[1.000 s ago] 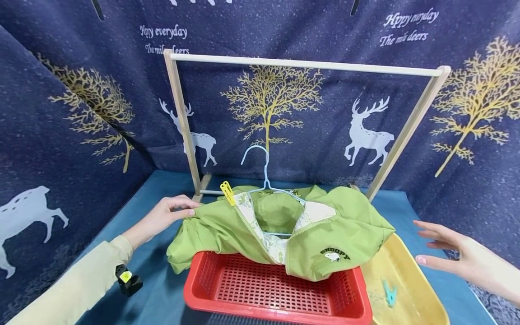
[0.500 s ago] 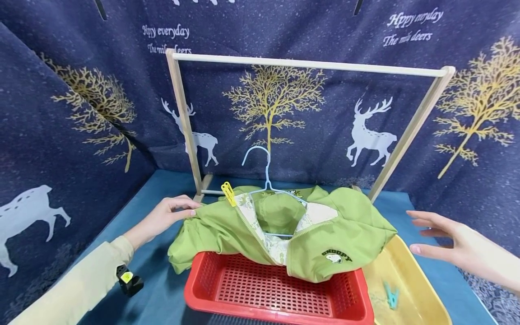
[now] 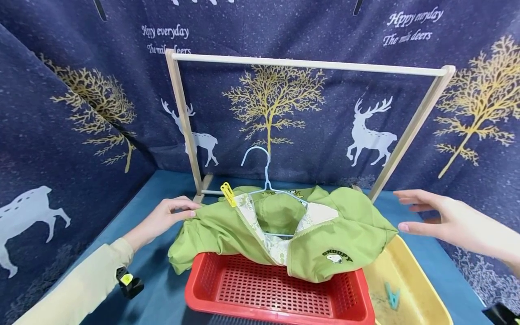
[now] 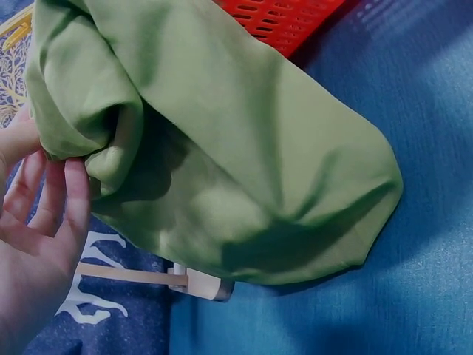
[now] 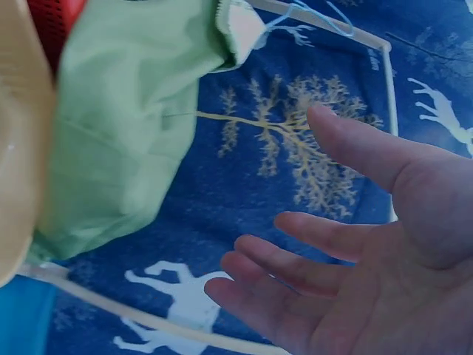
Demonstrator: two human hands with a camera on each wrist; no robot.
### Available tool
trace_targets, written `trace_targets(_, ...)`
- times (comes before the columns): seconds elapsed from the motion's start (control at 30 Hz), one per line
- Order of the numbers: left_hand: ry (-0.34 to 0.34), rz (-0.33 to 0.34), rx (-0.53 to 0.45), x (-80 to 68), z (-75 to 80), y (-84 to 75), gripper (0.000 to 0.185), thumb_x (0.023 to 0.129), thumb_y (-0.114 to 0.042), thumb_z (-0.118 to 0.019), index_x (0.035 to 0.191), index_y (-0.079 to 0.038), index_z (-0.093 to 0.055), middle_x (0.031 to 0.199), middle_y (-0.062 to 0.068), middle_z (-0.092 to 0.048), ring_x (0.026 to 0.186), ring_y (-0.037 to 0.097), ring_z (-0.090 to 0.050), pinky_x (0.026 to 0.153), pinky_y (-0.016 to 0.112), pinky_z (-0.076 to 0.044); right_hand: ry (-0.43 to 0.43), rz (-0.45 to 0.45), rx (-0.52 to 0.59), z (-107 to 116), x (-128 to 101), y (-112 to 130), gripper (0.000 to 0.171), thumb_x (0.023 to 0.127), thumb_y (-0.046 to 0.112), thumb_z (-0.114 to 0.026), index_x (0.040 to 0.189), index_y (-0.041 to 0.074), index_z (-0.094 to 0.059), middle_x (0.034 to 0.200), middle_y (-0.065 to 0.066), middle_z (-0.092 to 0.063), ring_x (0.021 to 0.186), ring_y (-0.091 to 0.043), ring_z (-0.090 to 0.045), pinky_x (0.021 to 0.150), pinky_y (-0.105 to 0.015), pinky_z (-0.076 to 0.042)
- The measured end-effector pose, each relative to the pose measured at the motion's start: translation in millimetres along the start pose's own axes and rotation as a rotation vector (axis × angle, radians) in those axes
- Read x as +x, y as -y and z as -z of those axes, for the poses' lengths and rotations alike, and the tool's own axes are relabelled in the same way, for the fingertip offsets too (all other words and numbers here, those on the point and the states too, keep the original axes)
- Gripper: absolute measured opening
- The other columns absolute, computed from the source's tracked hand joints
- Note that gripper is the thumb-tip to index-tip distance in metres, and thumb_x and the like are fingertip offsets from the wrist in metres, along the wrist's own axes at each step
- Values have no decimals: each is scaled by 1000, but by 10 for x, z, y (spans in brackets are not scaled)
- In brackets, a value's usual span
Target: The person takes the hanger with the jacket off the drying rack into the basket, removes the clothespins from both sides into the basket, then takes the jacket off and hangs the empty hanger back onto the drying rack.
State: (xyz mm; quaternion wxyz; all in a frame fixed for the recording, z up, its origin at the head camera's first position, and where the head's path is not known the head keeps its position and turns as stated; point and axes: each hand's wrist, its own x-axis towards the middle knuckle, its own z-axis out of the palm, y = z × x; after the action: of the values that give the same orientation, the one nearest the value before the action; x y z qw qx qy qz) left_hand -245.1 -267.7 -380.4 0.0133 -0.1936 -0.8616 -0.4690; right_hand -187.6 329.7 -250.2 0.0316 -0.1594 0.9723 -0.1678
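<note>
A green zip jacket (image 3: 325, 239) lies over the back of a red basket, a light blue hanger (image 3: 266, 174) inside its neck with the hook upright. A yellow clothespin (image 3: 228, 194) clips the jacket's collar edge at the left. My left hand (image 3: 168, 216) pinches the jacket's left shoulder cloth between thumb and fingers; the left wrist view shows the sleeve (image 4: 222, 148) hanging in folds below the fingertips. My right hand (image 3: 447, 216) is held in the air beside the jacket's right side, fingers spread and holding nothing. In the right wrist view a gap shows between this hand and the cloth (image 5: 126, 126).
The red basket (image 3: 280, 311) stands at the front middle. Right of it is a yellow tray (image 3: 422, 280) with a teal clothespin (image 3: 392, 295) in it. Behind the jacket rises a wooden rack (image 3: 304, 63) with a high crossbar, before a dark blue patterned curtain (image 3: 252, 27).
My right hand has moved left and up, closer to the jacket's right side. My left hand keeps its pinch on the jacket, and the jacket has not visibly moved.
</note>
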Motion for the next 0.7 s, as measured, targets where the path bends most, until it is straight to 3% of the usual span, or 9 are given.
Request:
trace_targets(0.2, -6, 3, -8, -10, 7, 9, 26, 96, -24, -65, 119, -12, -72, 112, -7, -69, 103, -2, -59, 85, 21, -52, -36, 31, 20, 125, 131, 182, 70, 94, 36, -67, 152, 12, -35, 145, -25, -47, 125, -48, -50, 85, -53, -54)
trace_targets(0.4, -13, -16, 1, -5, 5, 4, 25, 96, -23, -65, 118, -12, -72, 111, -10, -69, 102, -2, -59, 85, 20, -50, -66, 97, 53, 234, 261, 371, 65, 94, 33, -68, 151, 20, -38, 147, -16, -49, 126, -32, -52, 85, -23, -55)
trace_targets(0.47, -7, -23, -4, -4, -2, 4, 25, 96, -22, -65, 118, -11, -72, 111, -9, -69, 102, -2, -59, 85, 20, -51, -64, 111, 63, 272, 295, 425, 65, 94, 33, -68, 151, 23, -38, 147, -15, -49, 125, -17, -53, 84, -15, -51)
trace_targets(0.63, -4, -18, -20, -9, -5, 12, 24, 96, -23, -65, 117, -13, -72, 111, -10, -69, 103, -2, -60, 85, 21, -51, -76, 160, 65, 355, 378, 558, 66, 92, 31, -70, 150, 25, -39, 146, -13, -50, 105, 16, -50, 82, -15, -51)
trace_targets(0.7, -8, -10, -20, -10, 0, 16, 24, 95, -23, -66, 117, -14, -72, 111, -10, -69, 103, -1, -60, 86, 20, -51, -82, 175, 62, 374, 411, 608, 66, 92, 29, -71, 150, 25, -40, 146, -12, -51, 107, 11, -53, 82, -15, -51)
